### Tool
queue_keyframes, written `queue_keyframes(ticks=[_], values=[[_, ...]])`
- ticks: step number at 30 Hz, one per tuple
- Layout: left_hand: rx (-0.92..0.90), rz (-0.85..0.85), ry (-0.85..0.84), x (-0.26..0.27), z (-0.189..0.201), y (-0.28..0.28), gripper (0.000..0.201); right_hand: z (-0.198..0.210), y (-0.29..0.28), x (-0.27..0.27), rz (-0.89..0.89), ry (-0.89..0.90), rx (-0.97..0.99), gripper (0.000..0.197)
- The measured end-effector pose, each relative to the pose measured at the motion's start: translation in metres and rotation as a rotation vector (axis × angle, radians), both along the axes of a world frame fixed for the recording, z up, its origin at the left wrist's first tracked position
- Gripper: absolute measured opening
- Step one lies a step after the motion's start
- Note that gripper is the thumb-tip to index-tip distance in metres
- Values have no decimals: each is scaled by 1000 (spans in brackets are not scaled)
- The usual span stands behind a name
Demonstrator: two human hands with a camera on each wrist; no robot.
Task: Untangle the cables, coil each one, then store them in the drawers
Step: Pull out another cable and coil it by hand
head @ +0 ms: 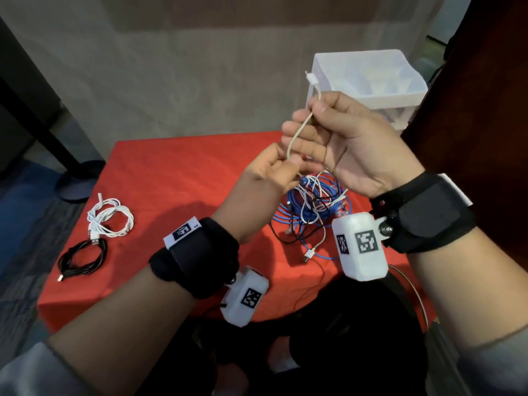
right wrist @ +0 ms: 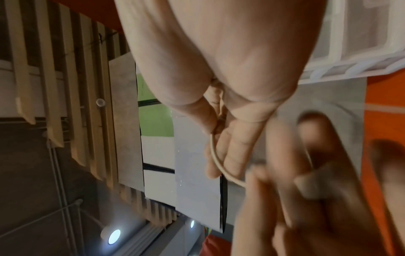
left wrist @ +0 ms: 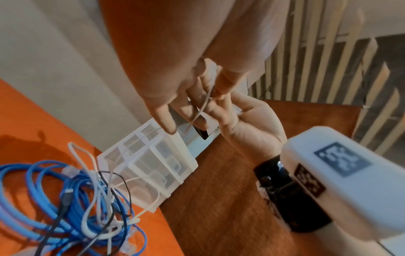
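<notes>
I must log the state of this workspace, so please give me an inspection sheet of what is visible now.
Surface: red cloth over the table.
Job's things: cream cable held up; blue-white-black tangle; white coil; black coil; translucent drawer unit.
Clutter: nothing seen.
Grippers: left hand and right hand both pinch the cream cable.
Cables: thin wire near the right wrist.
Surroundings: grey wall, dark stand base.

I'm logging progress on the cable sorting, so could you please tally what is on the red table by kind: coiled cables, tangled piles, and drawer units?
Coiled cables: 2, a white coiled cable and a black coiled cable
Tangled piles: 1, the blue, white and black tangle, with one cream cable being pulled from it by both hands
Drawer units: 1, the clear plastic drawer unit
Total: 4
</notes>
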State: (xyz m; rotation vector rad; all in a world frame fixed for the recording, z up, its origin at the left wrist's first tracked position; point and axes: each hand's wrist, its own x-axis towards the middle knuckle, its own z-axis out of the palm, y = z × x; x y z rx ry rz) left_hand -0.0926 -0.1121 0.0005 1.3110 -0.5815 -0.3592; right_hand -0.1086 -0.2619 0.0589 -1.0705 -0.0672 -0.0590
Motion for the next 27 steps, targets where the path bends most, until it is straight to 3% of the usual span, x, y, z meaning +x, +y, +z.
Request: queue_keyframes(ticks=[1, 3, 6, 9, 12, 14, 18, 19, 20, 22, 23, 25, 27], values=[[22, -6, -24, 1, 2, 5, 12, 1, -5, 1, -23, -8, -10, 9], [139, -12, -226, 7, 2, 21, 16, 5, -22, 3, -100, -13, -25, 12], [418, 44, -569, 30, -5, 55, 22, 11, -60, 6, -227, -27, 37, 21], [700, 128, -758, 60, -14, 99, 20, 8, -96, 7, -365, -16, 27, 23], [925, 244, -746, 90, -20, 135, 20, -7, -126, 8, -527, -12, 4, 23], [978, 361, -732, 104, -25, 158, 20, -21, -138, 6, -573, 21, -58, 24], [943, 467, -676, 110, -37, 174, 20, -74, -125, 3, -436, 287, -503, 13], [936, 481, -647, 109, -39, 172, 20, -90, -118, 3, -426, 344, -624, 18], [931, 492, -622, 109, -42, 170, 21, -105, -110, 3, -462, 372, -787, 34], [895, 508, -570, 107, -44, 163, 22, -124, -89, -1, -618, 279, -1163, 59], [859, 512, -540, 104, -42, 158, 22, -126, -74, -5, -698, 166, -1297, 61], [788, 483, -508, 97, -36, 146, 23, -119, -33, -14, -719, -109, -1378, 55], [766, 358, -570, 83, -25, 128, 21, -108, 9, -12, -582, -328, -1365, 57]])
